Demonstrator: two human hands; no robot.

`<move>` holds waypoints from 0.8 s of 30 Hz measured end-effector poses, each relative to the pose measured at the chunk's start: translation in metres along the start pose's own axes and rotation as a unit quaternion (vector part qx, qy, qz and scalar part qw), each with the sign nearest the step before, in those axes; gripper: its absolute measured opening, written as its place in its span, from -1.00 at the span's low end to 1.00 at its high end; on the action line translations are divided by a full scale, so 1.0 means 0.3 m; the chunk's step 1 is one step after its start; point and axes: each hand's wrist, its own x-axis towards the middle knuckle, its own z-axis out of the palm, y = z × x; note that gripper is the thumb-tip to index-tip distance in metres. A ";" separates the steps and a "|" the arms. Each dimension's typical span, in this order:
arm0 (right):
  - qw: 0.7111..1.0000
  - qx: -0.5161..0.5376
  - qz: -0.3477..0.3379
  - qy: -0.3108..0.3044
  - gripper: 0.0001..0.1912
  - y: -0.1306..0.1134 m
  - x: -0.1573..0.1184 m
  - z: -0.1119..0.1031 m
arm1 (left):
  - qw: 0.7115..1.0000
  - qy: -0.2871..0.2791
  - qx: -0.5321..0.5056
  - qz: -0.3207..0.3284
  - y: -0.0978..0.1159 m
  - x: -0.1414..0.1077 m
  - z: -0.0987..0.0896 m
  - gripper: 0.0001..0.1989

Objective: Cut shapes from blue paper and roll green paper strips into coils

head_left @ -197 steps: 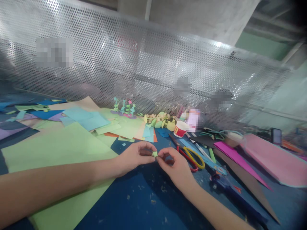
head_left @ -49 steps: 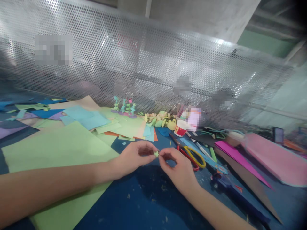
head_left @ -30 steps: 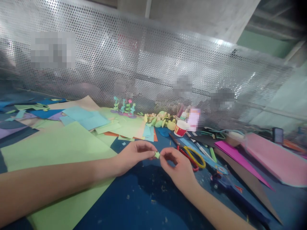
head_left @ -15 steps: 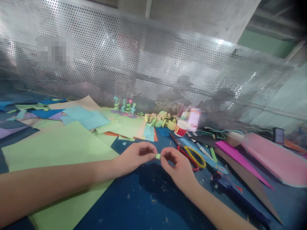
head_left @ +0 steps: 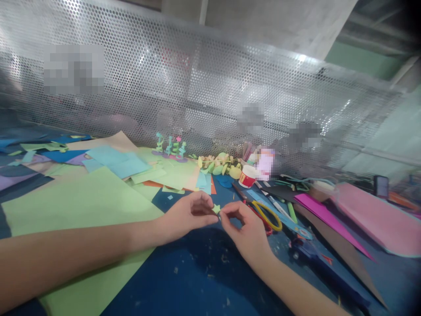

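Note:
A small pale-green paper star [head_left: 216, 209] is held up between my two hands over the blue tabletop. My right hand [head_left: 245, 232] pinches the star at its right edge between thumb and forefinger. On the other side, my left hand [head_left: 189, 215] has its thumb and fingers apart, with the fingertips close beside the star. Whether a left fingertip touches it is hard to tell. Below my left forearm lies a large light-green sheet [head_left: 75, 202]. Red-handled and yellow-handled scissors [head_left: 268, 215] rest just beyond my right hand.
Small paper flower stands [head_left: 171, 147] and a yellow-green leafy paper piece [head_left: 220, 164] are at the back. A red-and-white cup [head_left: 248, 176] stands near them. To the right lie a blue ruler [head_left: 289, 221], a dark blue glue gun [head_left: 325, 267] and pink sheets [head_left: 378, 219]. A perforated metal screen borders the table.
My left thumb and forefinger have parted from their pinch at the star. More of the star now shows, slightly higher, while my right hand keeps its pinch.

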 end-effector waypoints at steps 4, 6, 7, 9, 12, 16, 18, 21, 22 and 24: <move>0.999 -0.002 -0.025 -0.032 -0.95 -0.006 0.000 0.003 | 0.999 0.026 0.030 0.000 -0.001 0.005 -0.003 -0.81; 1.000 0.005 -0.010 -0.025 -0.94 -0.003 0.001 0.002 | 0.999 0.032 0.032 -0.001 0.003 0.005 -0.001 -0.82; 1.000 0.009 0.000 -0.017 -0.93 -0.001 0.002 0.002 | 0.999 0.031 0.031 -0.003 0.005 0.004 0.000 -0.83; 1.000 0.016 0.016 -0.004 -0.94 0.005 0.002 0.002 | 0.999 0.029 0.026 -0.002 0.008 0.004 0.001 -0.83; 1.000 0.023 0.019 -0.007 -0.94 0.012 0.002 0.004 | 0.999 0.022 0.023 0.004 0.009 0.005 0.001 -0.85; 1.000 0.018 0.008 -0.013 -0.96 0.012 0.002 0.005 | 0.999 0.019 0.028 0.012 0.006 0.004 0.000 -0.86; 1.000 0.011 0.004 -0.013 -0.96 0.011 0.002 0.005 | 0.999 0.014 0.027 0.011 0.004 0.003 0.000 -0.85; 1.000 -0.003 -0.008 -0.011 -0.96 0.007 0.002 0.005 | 0.999 0.014 0.032 0.015 0.003 0.003 0.001 -0.85; 1.000 -0.011 -0.014 -0.010 -0.96 0.005 0.002 0.005 | 0.999 0.016 0.036 0.017 0.002 0.003 0.001 -0.85; 0.999 -0.025 -0.025 -0.010 -0.96 -0.001 0.000 0.003 | 0.999 0.015 0.042 0.017 0.001 0.002 0.001 -0.84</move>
